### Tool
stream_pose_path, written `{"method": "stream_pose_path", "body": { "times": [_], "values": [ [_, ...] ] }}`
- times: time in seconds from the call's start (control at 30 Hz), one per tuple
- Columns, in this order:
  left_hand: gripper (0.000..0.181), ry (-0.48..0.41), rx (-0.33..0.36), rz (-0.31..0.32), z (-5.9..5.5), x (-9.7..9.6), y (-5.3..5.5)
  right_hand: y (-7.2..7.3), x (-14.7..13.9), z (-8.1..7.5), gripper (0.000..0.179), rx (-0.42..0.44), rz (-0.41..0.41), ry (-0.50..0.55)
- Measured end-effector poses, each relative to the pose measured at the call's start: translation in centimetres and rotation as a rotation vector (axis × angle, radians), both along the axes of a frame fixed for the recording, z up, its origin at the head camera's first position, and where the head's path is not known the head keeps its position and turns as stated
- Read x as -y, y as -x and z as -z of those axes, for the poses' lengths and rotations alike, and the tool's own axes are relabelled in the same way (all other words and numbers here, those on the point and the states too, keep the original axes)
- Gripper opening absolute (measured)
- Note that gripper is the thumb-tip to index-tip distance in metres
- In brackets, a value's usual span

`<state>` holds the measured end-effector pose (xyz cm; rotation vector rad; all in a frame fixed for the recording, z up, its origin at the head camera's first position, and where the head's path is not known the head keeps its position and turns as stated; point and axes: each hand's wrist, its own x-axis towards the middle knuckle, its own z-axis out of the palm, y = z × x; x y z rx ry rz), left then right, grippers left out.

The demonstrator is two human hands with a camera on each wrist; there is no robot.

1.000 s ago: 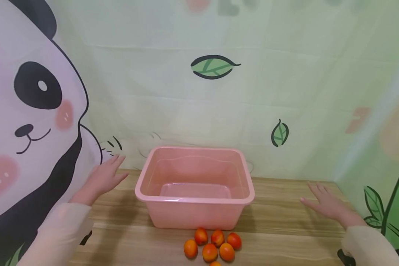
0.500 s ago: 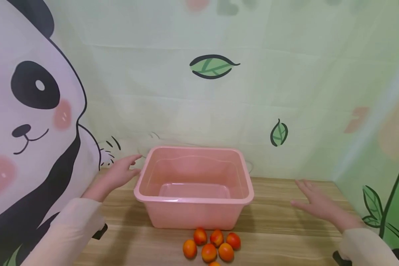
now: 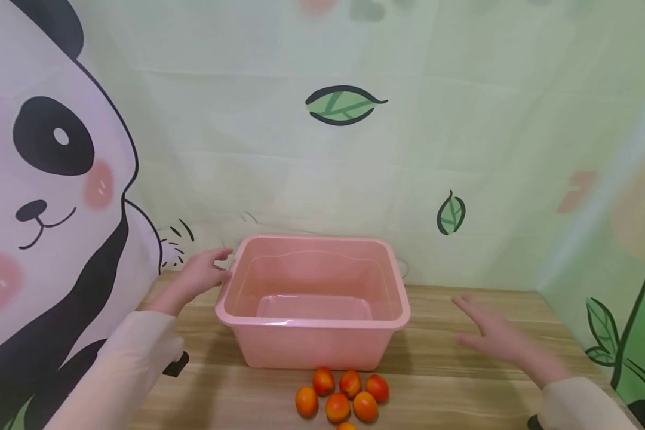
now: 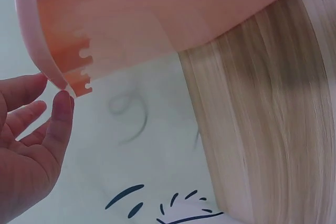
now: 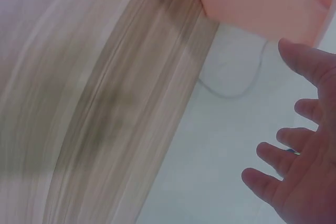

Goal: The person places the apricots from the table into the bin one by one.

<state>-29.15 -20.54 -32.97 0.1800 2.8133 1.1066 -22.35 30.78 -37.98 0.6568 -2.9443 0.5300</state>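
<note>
A deep pink rectangular plastic basin (image 3: 312,346) stands on the table, nothing inside it. My left hand (image 3: 201,276) reaches to its left side. In the left wrist view the thumb (image 4: 59,121) and forefinger of that hand come right up to the basin's rim (image 4: 32,40), the other fingers loosely bent. Farther right, over the table, my right hand (image 3: 497,334) is held apart from the basin with fingers spread. The right wrist view shows its thumb (image 5: 304,61) pointing toward the basin's pink side (image 5: 262,1), holding nothing.
Several small orange-red fruits (image 3: 338,408) lie together just in front of the basin, the nearest cut off by the frame. The wood-grain table (image 3: 435,382) ends against a pale green cloth backdrop (image 3: 236,149) printed with a panda and leaves.
My left hand has moved right to the basin's left rim. The right hand has drifted left toward the basin, still away from it. Basin and fruits have stayed in place.
</note>
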Motion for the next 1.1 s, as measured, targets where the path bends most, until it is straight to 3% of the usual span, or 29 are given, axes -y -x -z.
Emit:
{"method": "stream_pose_path", "body": {
  "times": [0.27, 0.57, 0.67, 0.87, 1.1],
  "values": [
    [0.057, -0.107, 0.104, -0.021, 0.1, -0.2, 0.5, -0.9, 1.9, 0.3, 0.055, -0.076, -0.038, -0.005],
    [0.051, -0.117, 0.162, -0.030, 0.0, -0.4, 1.1, -1.4, 3.5, 1.1, 0.047, -0.090, -0.105, 0.023],
    [0.049, -0.098, 0.151, -0.035, -0.2, -0.6, 1.1, -1.5, 3.9, 1.4, 0.044, -0.035, -0.149, 0.060],
    [0.049, -0.033, 0.125, -0.043, -0.1, -0.8, 1.2, -1.7, 4.9, 1.8, 0.037, 0.156, -0.219, 0.158],
    [0.047, 0.058, 0.106, -0.049, -0.5, -1.2, 1.2, -1.6, 6.2, 2.9, 0.035, 0.246, -0.331, 0.237]
  ]
}}
